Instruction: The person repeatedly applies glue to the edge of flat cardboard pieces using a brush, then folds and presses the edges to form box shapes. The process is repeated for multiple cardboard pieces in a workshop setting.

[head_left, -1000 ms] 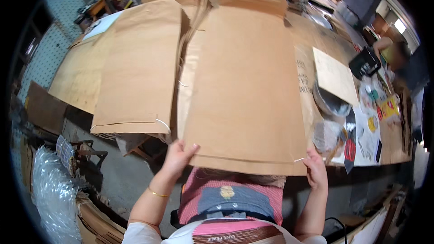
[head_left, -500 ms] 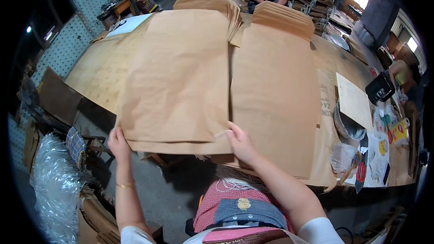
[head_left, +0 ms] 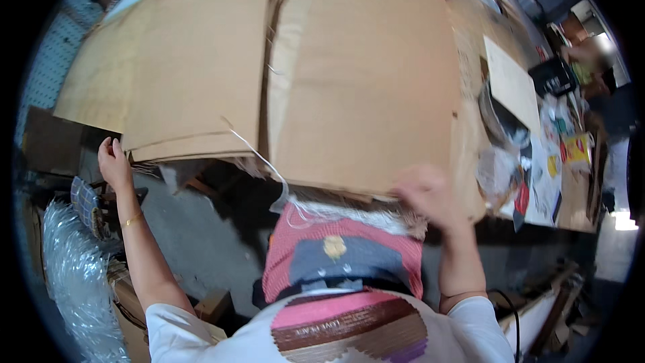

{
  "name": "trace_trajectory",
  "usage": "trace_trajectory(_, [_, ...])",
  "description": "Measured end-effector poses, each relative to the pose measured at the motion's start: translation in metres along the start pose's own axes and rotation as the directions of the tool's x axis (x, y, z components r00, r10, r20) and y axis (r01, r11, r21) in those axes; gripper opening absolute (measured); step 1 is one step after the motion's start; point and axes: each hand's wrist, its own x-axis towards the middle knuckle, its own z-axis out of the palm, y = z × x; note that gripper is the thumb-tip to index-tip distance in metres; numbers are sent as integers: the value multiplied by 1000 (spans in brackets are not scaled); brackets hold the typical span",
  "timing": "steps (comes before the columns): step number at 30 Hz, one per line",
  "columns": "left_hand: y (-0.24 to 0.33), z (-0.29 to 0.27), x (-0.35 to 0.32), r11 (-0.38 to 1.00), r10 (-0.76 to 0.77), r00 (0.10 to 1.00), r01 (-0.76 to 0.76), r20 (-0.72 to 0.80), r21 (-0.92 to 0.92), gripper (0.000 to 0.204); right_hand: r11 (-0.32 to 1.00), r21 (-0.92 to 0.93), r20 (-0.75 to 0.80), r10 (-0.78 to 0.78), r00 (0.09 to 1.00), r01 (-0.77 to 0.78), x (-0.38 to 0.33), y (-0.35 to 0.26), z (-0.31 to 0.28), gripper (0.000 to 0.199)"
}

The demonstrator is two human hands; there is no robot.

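the desk (head_left: 470, 33) is the biggest thing here, almost wholly covered by large brown paper sacks. the right sack (head_left: 363, 74) lies flat across the middle, its near edge overhanging toward the person, with loose white thread (head_left: 265, 161) trailing from its corner. the left sack (head_left: 195, 60) lies just beside it, overlapping slightly, its near corner at the desk edge. off to the right sit a tape roll (head_left: 500, 117) and small clutter. the left hand (head_left: 114, 161) is at the left sack's near corner, fingers curled loosely against it; whether it pinches the paper i cannot tell. the right hand (head_left: 423, 191) is blurred at the right sack's near edge, so its fingers cannot be read. judging by this, the sacks are being squared up side by side; the next move likely needs both near edges drawn level.
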Motion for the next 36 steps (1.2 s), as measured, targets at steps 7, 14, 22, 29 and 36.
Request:
trace_trajectory(7, [236,-54,-187,620,730,625,-432,279,-655,15,423,-689,-539,244,806,-589,-110,71,-126,48])
trace_trajectory(14, [282,-22,-276,615,788,223,-341,574,-711,10,812,-452,-751,-123,649,-369,-135,93,-119,24])
trace_trajectory(22, [257,-20,-275,703,711,336,-333,618,-628,9,930,270,-859,115,499,250,-76,23,-33,5])
trace_trajectory(29, [269,-68,-239,722,680,588,-435,437,-538,10,928,356,-392,42,919,110,15,-46,58,8])
trace_trajectory(36, [284,-51,-210,727,668,389,-522,635,-445,13,977,161,-344,-77,936,140,58,-60,92,13])
